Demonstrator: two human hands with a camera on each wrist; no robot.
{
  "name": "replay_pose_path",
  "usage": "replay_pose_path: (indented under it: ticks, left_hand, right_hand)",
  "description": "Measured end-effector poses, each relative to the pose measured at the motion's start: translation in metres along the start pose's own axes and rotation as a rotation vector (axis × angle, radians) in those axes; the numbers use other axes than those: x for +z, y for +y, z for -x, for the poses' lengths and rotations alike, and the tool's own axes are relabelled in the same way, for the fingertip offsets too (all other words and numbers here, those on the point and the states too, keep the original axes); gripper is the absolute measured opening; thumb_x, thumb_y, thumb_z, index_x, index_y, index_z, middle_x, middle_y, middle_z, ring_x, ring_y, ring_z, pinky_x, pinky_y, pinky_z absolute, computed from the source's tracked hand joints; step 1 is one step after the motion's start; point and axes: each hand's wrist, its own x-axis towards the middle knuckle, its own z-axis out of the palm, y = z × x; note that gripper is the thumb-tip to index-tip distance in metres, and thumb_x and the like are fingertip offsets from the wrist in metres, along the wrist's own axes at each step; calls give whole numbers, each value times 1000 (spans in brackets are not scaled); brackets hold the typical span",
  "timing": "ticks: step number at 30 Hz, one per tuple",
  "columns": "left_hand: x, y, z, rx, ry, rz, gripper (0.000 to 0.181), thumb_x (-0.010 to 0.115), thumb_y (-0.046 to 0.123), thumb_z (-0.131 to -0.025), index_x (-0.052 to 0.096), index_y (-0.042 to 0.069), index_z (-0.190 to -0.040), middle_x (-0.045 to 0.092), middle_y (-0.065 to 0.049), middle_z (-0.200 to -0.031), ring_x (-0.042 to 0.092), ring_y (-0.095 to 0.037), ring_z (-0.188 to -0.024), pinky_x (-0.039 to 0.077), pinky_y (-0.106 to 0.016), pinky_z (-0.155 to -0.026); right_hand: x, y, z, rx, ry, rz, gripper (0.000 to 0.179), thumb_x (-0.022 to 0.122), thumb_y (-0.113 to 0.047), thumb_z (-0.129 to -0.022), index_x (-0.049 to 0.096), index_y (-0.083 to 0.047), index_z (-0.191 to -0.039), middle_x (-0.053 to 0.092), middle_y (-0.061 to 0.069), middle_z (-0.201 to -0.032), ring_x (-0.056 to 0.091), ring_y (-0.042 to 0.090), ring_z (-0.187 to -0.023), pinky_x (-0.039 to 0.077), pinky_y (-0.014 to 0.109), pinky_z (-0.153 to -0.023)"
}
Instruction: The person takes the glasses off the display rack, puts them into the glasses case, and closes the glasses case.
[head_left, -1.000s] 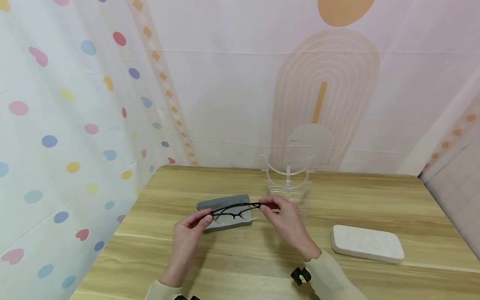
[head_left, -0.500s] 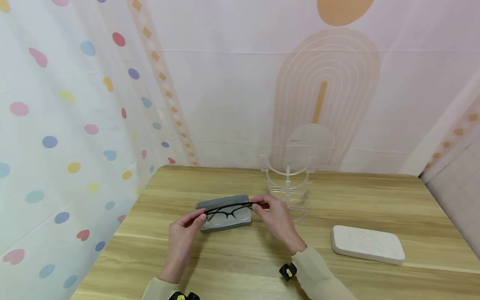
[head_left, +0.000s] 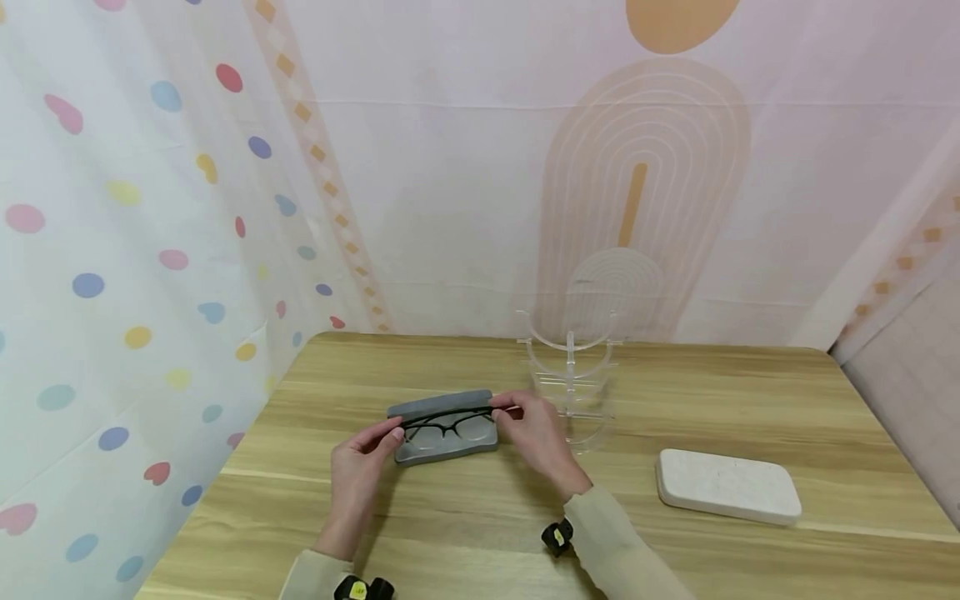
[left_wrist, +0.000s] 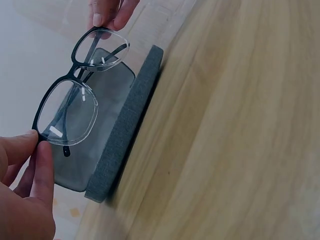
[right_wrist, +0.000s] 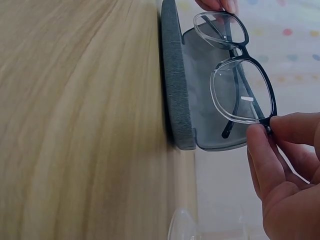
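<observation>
Black-rimmed eyeglasses point(head_left: 442, 429) with their temples folded hang over an opened grey glasses case point(head_left: 442, 455) on the table. My left hand point(head_left: 358, 475) pinches one end of the frame between thumb and fingers. The other end is pinched by my right hand point(head_left: 536, 437). In the left wrist view the eyeglasses point(left_wrist: 75, 74) are above the case point(left_wrist: 125, 125), lenses toward the camera. From the right wrist view, the case's lid point(right_wrist: 212, 100) stands up behind the eyeglasses point(right_wrist: 245, 55). Whether the temples touch the case cannot be told.
A clear plastic eyeglass display stand point(head_left: 572, 367) rises behind my right hand. To the right, a closed white glasses case point(head_left: 727, 486) lies on the wooden table point(head_left: 465, 533). A patterned curtain point(head_left: 450, 167) hangs along the table's back edge.
Both hands have shifted left with the eyeglasses, which have come from the case's right side to over its middle. The grey case stays on the table.
</observation>
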Motion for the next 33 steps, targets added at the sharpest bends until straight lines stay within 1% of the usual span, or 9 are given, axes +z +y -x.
replay_pose_path:
  ticks: [3, 5, 8, 11, 17, 20, 23, 28, 33]
  left_hand:
    - [0, -2, -2, 1, 3, -22, 27, 79, 8, -92, 76, -4, -116, 77, 3, -103, 65, 0, -91, 52, -14, -77]
    - [0, -3, -4, 2, 6, -35, 27, 79, 8, -92, 76, -4, -115, 77, 0, -104, 65, 0, -90, 52, -13, -76]
    - [-1, -3, -6, 1, 6, -64, 25, 79, 8, -92, 77, -2, -115, 77, -1, -104, 64, 0, -89, 51, -14, -76]
    - [-1, -4, -7, 4, -6, -106, 24, 79, 9, -92, 78, -1, -114, 77, -3, -104, 64, 0, -89, 50, -14, -75]
    - [-3, -5, -8, 8, -33, -190, 23, 77, 10, -94, 78, -1, -114, 75, -14, -115, 62, 2, -91, 49, -12, -77]
    - [-5, -6, -10, 5, -49, -238, 22, 76, 10, -94, 78, 0, -114, 75, -14, -117, 61, 2, -93, 48, -12, -77]
    - [-6, -7, -10, 11, -61, -265, 21, 76, 10, -95, 79, 0, -112, 75, -13, -116, 62, -3, -94, 48, -13, -76]
    - [-5, -10, -11, 22, -55, -280, 19, 77, 10, -94, 79, 0, -110, 76, -13, -111, 62, -7, -95, 47, -12, -76]
    - [-5, -10, -13, 35, -57, -322, 18, 78, 11, -93, 80, 1, -108, 77, -12, -109, 63, -10, -95, 46, -13, -77]
  right_hand:
    - [2, 3, -2, -22, -14, -4, 17, 68, 0, -91, 78, -1, -104, 76, 10, -98, 70, 17, -86, 54, 23, -71]
    - [3, 4, -3, -20, -25, -10, 17, 67, 0, -92, 78, -1, -105, 76, 10, -99, 70, 17, -87, 54, 22, -72]
    - [4, 5, -5, -6, -34, -8, 18, 67, -1, -92, 78, -1, -106, 76, 9, -100, 70, 18, -88, 55, 24, -74]
    - [6, 7, -6, 13, -37, 2, 17, 67, -1, -93, 78, -2, -106, 76, 8, -100, 69, 18, -89, 54, 24, -75]
    - [9, 11, -7, -17, -46, 14, 16, 68, 1, -91, 78, 1, -104, 77, 10, -99, 70, 19, -87, 55, 25, -75]
    - [11, 12, -8, -15, -48, 27, 16, 69, 1, -90, 78, 1, -103, 77, 10, -98, 70, 20, -87, 55, 26, -75]
    - [11, 12, -8, -9, -50, 54, 16, 69, -1, -90, 79, 0, -103, 77, 8, -97, 69, 18, -87, 55, 28, -74]
    - [12, 13, -8, 12, -56, 84, 17, 69, -3, -90, 80, -2, -103, 77, 6, -96, 67, 14, -85, 54, 28, -73]
    - [12, 16, -7, 12, -55, 89, 17, 69, -2, -89, 79, 0, -103, 76, 7, -95, 68, 15, -85, 55, 29, -74]
